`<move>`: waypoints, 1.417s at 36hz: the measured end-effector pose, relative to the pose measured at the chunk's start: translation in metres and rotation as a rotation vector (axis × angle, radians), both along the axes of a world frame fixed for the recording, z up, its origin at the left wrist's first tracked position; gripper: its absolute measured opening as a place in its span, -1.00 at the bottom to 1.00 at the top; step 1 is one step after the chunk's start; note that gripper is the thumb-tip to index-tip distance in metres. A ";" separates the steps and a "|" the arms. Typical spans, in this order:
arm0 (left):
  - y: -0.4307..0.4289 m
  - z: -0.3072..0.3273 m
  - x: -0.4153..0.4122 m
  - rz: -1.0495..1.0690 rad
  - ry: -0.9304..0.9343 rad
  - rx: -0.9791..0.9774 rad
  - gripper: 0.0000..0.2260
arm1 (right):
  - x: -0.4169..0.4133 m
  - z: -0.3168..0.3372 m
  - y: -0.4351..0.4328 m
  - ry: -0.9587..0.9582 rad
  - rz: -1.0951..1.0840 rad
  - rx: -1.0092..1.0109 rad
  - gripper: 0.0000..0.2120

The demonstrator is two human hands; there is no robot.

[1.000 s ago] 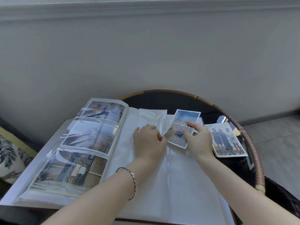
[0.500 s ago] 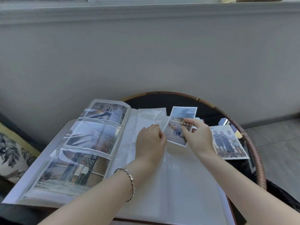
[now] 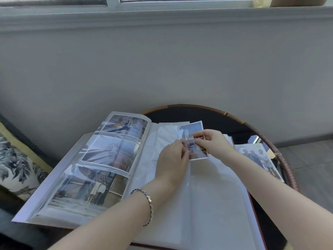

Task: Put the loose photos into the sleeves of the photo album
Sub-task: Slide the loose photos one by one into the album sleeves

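The album (image 3: 212, 210) lies open on a round dark surface (image 3: 225, 120) with a woven rim. Its left page holds three filled photos (image 3: 110, 152), and its right page is bare. Over the top of that right page, the right hand (image 3: 213, 141) pinches a photo (image 3: 189, 129) between thumb and fingers. The left hand (image 3: 172, 159) curls its fingers at the print's left edge, apparently pinching the clear film of the sleeve (image 3: 166, 136) to hold it open; exactly what those fingertips grip is hard to make out. The photo sits tilted and looks only partly under the film. More loose photos (image 3: 257, 154) lie just to the right, by the rim.

The likeliest trouble is a corner catching on the sleeve's lip, because the print goes in crooked. Pushing on would bend or crease it. If the left hand lets the thin film go, the sleeve would probably close and block the print. The right thumb presses on the picture face, so it may leave smudges. The right forearm passes close above the loose pile and could nudge it toward the rim.
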State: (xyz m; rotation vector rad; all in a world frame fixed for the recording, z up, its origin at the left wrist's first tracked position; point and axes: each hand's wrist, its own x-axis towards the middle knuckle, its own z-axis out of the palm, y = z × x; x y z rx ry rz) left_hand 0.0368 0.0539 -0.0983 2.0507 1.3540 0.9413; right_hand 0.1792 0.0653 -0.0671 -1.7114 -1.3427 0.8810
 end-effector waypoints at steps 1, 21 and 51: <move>0.000 0.000 0.000 0.001 -0.004 -0.012 -0.87 | -0.003 -0.002 0.001 -0.005 0.011 0.016 -0.82; 0.001 -0.001 -0.005 0.001 -0.020 0.060 -0.82 | -0.009 -0.016 -0.002 0.385 -0.235 -0.091 -0.88; -0.021 -0.001 -0.039 0.147 0.570 -0.117 0.01 | -0.024 -0.015 -0.002 0.091 -0.057 -0.077 -0.84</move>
